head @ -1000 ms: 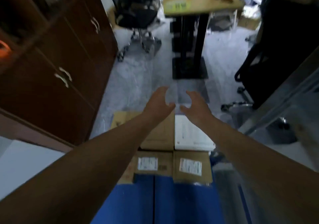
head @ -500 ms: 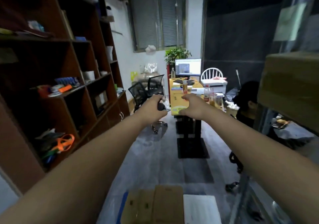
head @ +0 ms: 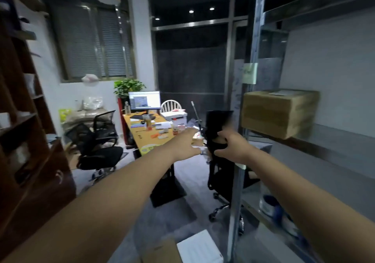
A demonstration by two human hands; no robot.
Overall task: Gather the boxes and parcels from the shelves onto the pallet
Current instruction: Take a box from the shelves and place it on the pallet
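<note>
A brown cardboard box [head: 280, 113] sits on the metal shelf [head: 332, 141] at the right, at about chest height. Both my arms are stretched forward. My left hand [head: 185, 144] and my right hand [head: 233, 147] hang in the air left of the box, fingers loosely curled, holding nothing. Neither hand touches the box. At the bottom edge a white box [head: 199, 248] and a brown box [head: 162, 252] lie below me; the pallet beneath them is out of view.
A metal shelf post [head: 241, 161] stands just right of my right hand. A black office chair [head: 221, 161] is behind the hands, another chair [head: 97, 143] to the left. A desk with a monitor [head: 150, 131] runs down the middle. Wooden shelving [head: 22, 141] lines the left wall.
My view has risen from the boxes below and swung right toward the metal shelf. Both hands lifted with it and moved closer to the brown box, still holding nothing.
</note>
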